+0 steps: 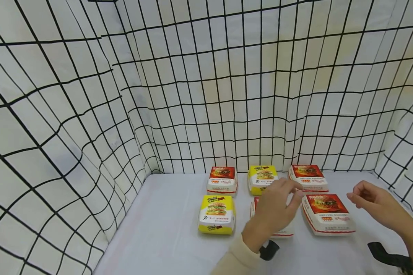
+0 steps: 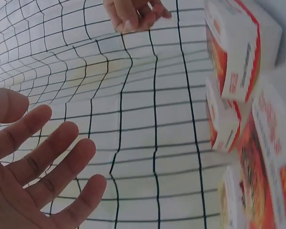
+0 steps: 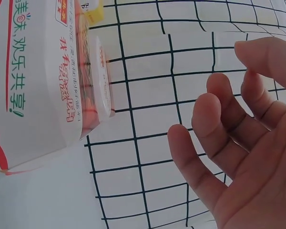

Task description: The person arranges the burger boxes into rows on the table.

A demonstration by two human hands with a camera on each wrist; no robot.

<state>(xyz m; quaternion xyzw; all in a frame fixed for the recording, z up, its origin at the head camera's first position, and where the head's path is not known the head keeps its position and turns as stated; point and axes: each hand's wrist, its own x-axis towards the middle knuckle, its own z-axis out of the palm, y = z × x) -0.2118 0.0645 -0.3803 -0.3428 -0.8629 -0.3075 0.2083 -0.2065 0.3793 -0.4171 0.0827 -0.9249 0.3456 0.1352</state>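
Burger boxes stand in two rows on the white table. In the head view my left hand (image 1: 275, 204) hovers over the front middle box (image 1: 283, 232), red and white, and hides much of it. Its fingers hold nothing; the left wrist view shows the left hand (image 2: 43, 176) with its fingers spread. My right hand (image 1: 376, 202) is in the air beside the front right box (image 1: 327, 214), which is red and white too. In the right wrist view the right hand (image 3: 243, 138) has loosely bent fingers and nothing between them, apart from the nearest box (image 3: 38, 86).
At the front left sits a yellow burger box (image 1: 217, 215). Behind are a red and white box (image 1: 222, 181), another yellow box (image 1: 262, 176) and a red and white box (image 1: 308, 178). White cloth walls with a black grid (image 1: 227, 95) enclose the table (image 1: 158, 221) at the back and sides.
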